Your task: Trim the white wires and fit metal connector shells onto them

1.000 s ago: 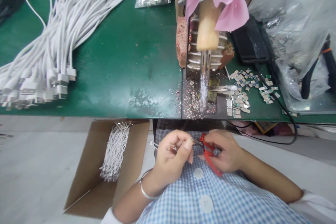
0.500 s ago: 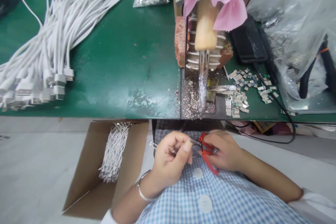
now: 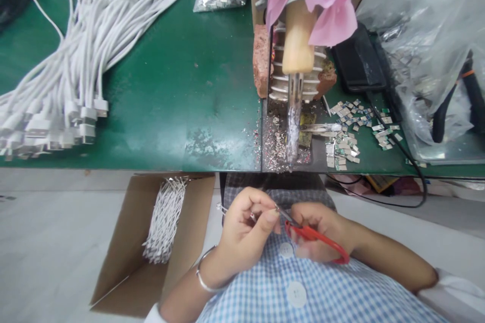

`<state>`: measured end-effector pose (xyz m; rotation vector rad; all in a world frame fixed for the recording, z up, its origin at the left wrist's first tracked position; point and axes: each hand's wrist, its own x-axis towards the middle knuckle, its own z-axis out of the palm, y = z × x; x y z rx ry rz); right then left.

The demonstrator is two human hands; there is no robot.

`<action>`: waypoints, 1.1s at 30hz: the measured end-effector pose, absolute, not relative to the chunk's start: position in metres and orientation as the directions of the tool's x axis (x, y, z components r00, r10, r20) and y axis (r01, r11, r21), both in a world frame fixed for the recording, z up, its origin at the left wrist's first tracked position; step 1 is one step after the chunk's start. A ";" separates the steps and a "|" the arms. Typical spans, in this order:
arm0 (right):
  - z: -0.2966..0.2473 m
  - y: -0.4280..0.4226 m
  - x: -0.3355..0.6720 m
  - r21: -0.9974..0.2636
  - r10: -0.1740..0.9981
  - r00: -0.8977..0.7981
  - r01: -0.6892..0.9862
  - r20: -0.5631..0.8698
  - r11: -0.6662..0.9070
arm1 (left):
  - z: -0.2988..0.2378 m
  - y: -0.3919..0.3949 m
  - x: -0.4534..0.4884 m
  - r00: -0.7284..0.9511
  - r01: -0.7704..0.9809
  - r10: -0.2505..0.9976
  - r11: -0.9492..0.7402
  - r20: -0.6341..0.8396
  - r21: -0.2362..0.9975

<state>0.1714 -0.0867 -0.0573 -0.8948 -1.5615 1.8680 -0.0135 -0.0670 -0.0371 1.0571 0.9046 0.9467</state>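
Observation:
My left hand [image 3: 250, 232] is closed in a pinch on a white cable [image 3: 221, 207]. A short piece of the cable sticks out on the hand's left side, and the rest is mostly hidden by the fingers. My right hand [image 3: 322, 229] grips a pair of scissors [image 3: 322, 242] with red handles. The scissor blades point up and left, with their tips touching or very close to my left fingertips. Both hands are over my lap, below the table's front edge.
White USB cables [image 3: 87, 55] lie bundled on the green table [image 3: 162, 86]. A soldering iron [image 3: 295, 75] points toward me, beside many small metal connectors [image 3: 343, 149]. A cardboard box [image 3: 185, 257] below holds white cables [image 3: 164, 222]. Black-handled pliers [image 3: 472, 91] lie at right.
The scissors have turned in my right hand, so their red handles now slant down to the right and look closed together. My left hand has barely moved.

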 end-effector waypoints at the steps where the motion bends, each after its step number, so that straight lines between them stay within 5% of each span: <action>1: -0.058 -0.087 0.171 -0.976 0.739 -0.658 -0.027 -0.144 -0.214 | -0.037 -0.067 -0.014 0.344 -0.192 0.928 0.217 -0.141 0.957; 4: -0.061 -0.086 0.169 -0.986 0.881 -0.473 0.155 -0.018 0.063 | -0.037 -0.067 -0.015 0.358 -0.228 0.915 0.278 -0.185 0.933; 6: -0.064 -0.084 0.167 -0.866 0.930 -0.325 0.399 0.174 0.301 | -0.037 -0.067 -0.015 0.382 -0.260 0.894 0.348 -0.235 0.901; 9: -0.067 -0.085 0.163 -0.755 0.912 -0.277 0.515 0.302 0.406 | -0.035 -0.067 -0.015 0.444 -0.318 0.846 0.456 -0.294 0.831; 15: -0.065 -0.093 0.153 -0.983 0.950 -0.313 0.176 -0.009 0.048 | -0.043 -0.072 -0.012 0.372 -0.442 0.900 0.385 -0.225 0.810; 22: -0.067 -0.097 0.142 -0.902 0.837 -0.468 -0.167 -0.283 -0.398 | -0.053 -0.078 -0.009 0.292 -0.474 0.939 0.306 -0.180 0.826; 33: -0.071 -0.103 0.134 -0.815 0.806 -0.444 -0.238 -0.392 -0.528 | -0.061 -0.092 -0.005 0.097 -0.404 0.949 0.313 -0.300 0.859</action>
